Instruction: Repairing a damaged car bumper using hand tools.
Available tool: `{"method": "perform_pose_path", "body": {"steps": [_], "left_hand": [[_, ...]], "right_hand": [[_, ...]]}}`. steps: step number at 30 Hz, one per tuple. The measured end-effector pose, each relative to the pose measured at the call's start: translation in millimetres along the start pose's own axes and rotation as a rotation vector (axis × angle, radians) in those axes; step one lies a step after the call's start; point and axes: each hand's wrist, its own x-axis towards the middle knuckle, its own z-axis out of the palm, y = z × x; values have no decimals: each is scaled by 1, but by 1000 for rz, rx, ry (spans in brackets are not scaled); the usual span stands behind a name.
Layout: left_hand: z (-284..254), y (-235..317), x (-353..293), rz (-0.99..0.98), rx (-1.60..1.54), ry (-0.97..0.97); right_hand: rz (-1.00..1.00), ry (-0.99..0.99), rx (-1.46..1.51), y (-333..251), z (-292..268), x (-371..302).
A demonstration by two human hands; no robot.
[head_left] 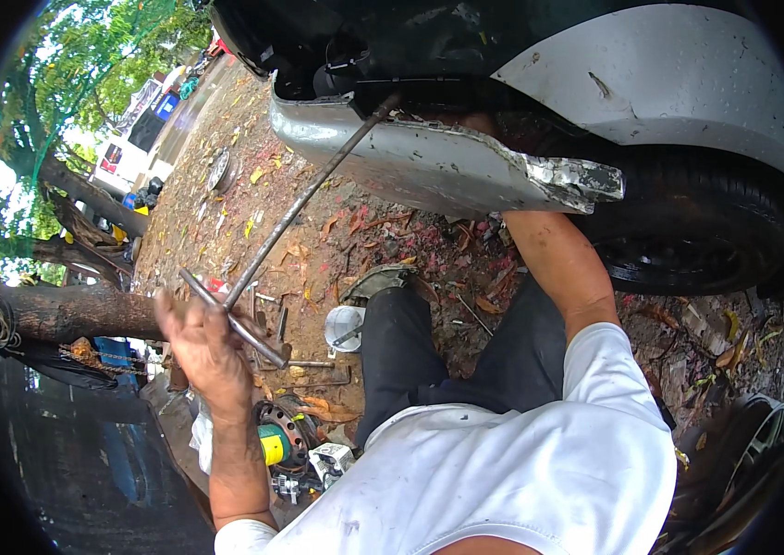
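My left hand [211, 359] is closed at the crossbar of a long metal T-handle wrench [311, 190]; its fingers are partly blurred. The wrench shaft slants up to the right, and its far end goes into the opening above a silver car bumper [383, 157]. That bumper is scraped, with a ragged, broken end beside the front wheel [688, 227]. From below, my right forearm [554, 254] reaches up behind the bumper. My right hand is mostly hidden there; only a dim patch of skin shows in the gap, so its fingers cannot be made out.
Between my knees and the tree trunk [87, 314] lie several hand tools, a white round container [344, 328] and a rusty disc [295, 435]. A dark car panel [87, 453] stands at the left. Leaves litter the dirt ground. A wheel rim [762, 444] leans at lower right.
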Motion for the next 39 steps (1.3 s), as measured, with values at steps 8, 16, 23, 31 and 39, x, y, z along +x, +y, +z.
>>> {"method": "perform_pose_path", "body": {"steps": [8,16,23,31,39], "left_hand": [[-6,28,-3,839,1076,-276],[7,24,7,-39,348,-26],[19,22,8,-528,-348,230],[-6,32,4,794,1026,-55],[11,17,22,-4,350,13]], "right_hand": [[-4,49,-34,-2,-17,-7],[21,70,-92,4,-19,-10],[82,77,-207,-5,-25,-16],[108,76,-332,-8,-10,-18],[109,104,-401,-10,-12,-21]]}}
